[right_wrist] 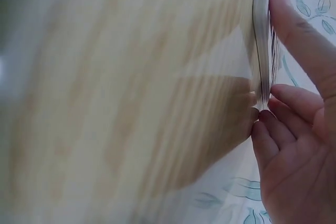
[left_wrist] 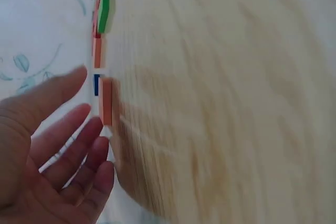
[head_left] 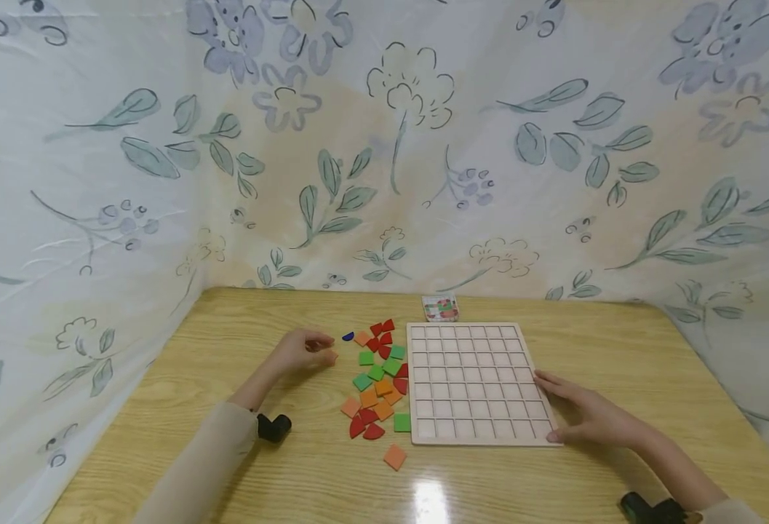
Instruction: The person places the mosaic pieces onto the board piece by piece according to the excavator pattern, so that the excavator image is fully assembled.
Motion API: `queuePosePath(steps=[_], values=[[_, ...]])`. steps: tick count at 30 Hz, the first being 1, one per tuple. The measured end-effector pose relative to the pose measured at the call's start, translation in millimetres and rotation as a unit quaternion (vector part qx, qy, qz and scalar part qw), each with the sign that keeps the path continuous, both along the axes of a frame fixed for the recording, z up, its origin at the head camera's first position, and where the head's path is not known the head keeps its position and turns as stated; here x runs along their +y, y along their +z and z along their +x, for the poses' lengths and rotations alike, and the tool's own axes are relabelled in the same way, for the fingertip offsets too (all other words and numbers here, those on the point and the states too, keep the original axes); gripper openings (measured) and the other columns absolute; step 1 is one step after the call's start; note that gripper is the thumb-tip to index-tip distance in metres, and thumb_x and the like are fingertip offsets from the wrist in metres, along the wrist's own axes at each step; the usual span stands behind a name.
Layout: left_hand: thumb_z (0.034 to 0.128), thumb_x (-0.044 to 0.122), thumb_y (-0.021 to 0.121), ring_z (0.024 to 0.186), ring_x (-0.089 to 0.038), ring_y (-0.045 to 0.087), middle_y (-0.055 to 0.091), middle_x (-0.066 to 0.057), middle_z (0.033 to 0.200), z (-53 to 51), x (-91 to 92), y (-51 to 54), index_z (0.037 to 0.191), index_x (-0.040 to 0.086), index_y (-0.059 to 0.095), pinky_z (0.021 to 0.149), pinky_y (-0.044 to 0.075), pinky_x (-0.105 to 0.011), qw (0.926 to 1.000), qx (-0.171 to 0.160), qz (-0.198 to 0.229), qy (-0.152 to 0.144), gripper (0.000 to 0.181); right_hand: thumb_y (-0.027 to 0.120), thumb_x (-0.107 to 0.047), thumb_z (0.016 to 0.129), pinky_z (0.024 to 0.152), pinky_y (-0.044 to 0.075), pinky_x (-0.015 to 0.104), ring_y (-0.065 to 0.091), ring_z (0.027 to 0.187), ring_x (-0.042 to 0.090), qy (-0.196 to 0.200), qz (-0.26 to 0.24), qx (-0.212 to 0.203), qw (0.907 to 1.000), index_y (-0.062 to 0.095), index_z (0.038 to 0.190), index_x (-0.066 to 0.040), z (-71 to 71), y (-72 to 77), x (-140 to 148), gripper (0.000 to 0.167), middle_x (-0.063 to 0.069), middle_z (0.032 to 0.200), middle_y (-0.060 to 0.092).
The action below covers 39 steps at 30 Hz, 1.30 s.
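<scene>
Over the left part of the table, my left hand (head_left: 302,351) is beside an orange square tile (head_left: 335,356), partly hidden by its fingers in the head view. In the left wrist view, thumb and fingers are spread apart with that tile just past the fingertips. A dark blue half-round piece (head_left: 348,336) lies just beyond. My right hand (head_left: 590,416) touches the right edge of a pale wooden grid board (head_left: 485,442), thumb at the near corner and fingers farther up the side. The board lies flat, its squares bare.
Left of the board lie loose green tiles (head_left: 366,358), orange tiles (head_left: 368,397) and red quarter-round pieces (head_left: 374,431). One orange tile (head_left: 395,457) sits apart near the front. A small pattern card (head_left: 440,308) is behind the board. A floral cloth (head_left: 384,145) hangs behind the table.
</scene>
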State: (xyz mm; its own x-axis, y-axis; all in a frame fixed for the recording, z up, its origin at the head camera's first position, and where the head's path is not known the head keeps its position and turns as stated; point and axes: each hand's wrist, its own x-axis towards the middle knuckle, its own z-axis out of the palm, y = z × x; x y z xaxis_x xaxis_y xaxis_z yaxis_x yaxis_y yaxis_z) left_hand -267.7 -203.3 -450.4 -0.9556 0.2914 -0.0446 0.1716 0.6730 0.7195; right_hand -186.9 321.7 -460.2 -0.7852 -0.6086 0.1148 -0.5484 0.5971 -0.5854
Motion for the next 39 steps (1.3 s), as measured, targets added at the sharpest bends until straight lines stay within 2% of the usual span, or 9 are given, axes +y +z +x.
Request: queuePosePath(steps=[2,5,9,11,22,27,34,39], values=[[0.0763,0.025,0.075,0.097,-0.022,0.058,0.066,-0.007,0.110,2.1,-4.0,-0.6,0.113,0.007,0.066,0.086,0.047,-0.038,0.9997,-0.003,0.003,-0.023,0.042,0.074,-0.037,0.073,0.094,0.009,-0.003,0.009,0.127,-0.019,0.005,-0.006,-0.008,0.9999,0.039,0.137,0.003,0.5,-0.7,1.1,0.083,0.023,0.144,0.031],[0.0768,0.023,0.075,0.104,-0.024,0.057,0.065,-0.007,0.113,4.2,-10.2,-2.9,0.116,0.007,0.064,0.090,0.045,-0.041,0.9979,0.012,0.001,-0.064,0.043,0.075,-0.038,0.071,0.095,0.008,-0.003,0.008,0.128,-0.018,0.009,-0.009,-0.015,0.9998,0.037,0.138,0.003,1.5,-1.1,2.1,0.087,0.019,0.147,0.028],[0.0794,0.018,0.072,0.109,-0.027,0.056,0.064,-0.008,0.113,6.0,-14.9,-4.7,0.114,0.006,0.064,0.093,0.043,-0.044,0.9942,0.029,0.001,-0.104,0.038,0.077,-0.040,0.068,0.095,0.008,-0.003,0.008,0.127,-0.018,0.010,-0.009,-0.014,0.9998,0.036,0.138,0.004,3.4,-1.1,1.5,0.092,0.023,0.145,0.029],[0.0799,0.017,0.072,0.109,-0.028,0.056,0.064,-0.009,0.113,6.8,-15.3,-5.2,0.113,0.006,0.065,0.093,0.043,-0.044,0.9933,0.034,-0.001,-0.110,0.036,0.077,-0.040,0.068,0.094,0.009,-0.003,0.009,0.127,-0.018,0.007,-0.006,-0.011,0.9999,0.037,0.137,0.005,4.7,-1.0,0.4,0.092,0.026,0.143,0.030],[0.0769,0.021,0.075,0.100,-0.022,0.058,0.065,-0.002,0.103,4.0,-10.8,-8.4,0.108,0.010,0.068,0.091,0.043,-0.042,0.9939,0.062,-0.046,-0.078,0.034,0.077,-0.043,0.068,0.095,0.008,-0.002,0.009,0.126,-0.014,0.000,0.005,0.010,0.9999,0.038,0.135,0.009,7.9,-2.2,-3.2,0.093,0.032,0.138,0.032],[0.0784,0.019,0.073,0.099,-0.022,0.058,0.064,-0.003,0.103,2.9,-12.1,-6.2,0.110,0.009,0.068,0.089,0.045,-0.041,0.9932,0.056,-0.053,-0.087,0.034,0.076,-0.044,0.068,0.095,0.008,-0.002,0.009,0.126,-0.014,0.001,0.011,0.009,0.9999,0.038,0.135,0.009,8.1,-1.1,-4.6,0.093,0.033,0.139,0.032],[0.0807,0.015,0.071,0.094,-0.021,0.059,0.066,-0.005,0.101,1.0,-13.3,-2.7,0.106,0.006,0.069,0.083,0.047,-0.038,0.9906,0.074,-0.057,-0.099,0.027,0.077,-0.043,0.067,0.095,0.008,-0.002,0.009,0.126,-0.014,-0.007,0.011,0.007,0.9999,0.039,0.135,0.008,8.9,0.3,-5.6,0.093,0.031,0.139,0.032],[0.0759,0.021,0.076,0.081,-0.016,0.055,0.065,-0.001,0.089,1.1,-12.7,-4.1,0.097,0.010,0.070,0.072,0.046,-0.031,0.9960,0.051,-0.045,-0.057,0.025,0.077,-0.043,0.067,0.095,0.008,-0.003,0.008,0.125,-0.016,-0.006,0.010,0.004,0.9999,0.039,0.135,0.008,10.0,-1.4,-5.0,0.093,0.032,0.139,0.032]])
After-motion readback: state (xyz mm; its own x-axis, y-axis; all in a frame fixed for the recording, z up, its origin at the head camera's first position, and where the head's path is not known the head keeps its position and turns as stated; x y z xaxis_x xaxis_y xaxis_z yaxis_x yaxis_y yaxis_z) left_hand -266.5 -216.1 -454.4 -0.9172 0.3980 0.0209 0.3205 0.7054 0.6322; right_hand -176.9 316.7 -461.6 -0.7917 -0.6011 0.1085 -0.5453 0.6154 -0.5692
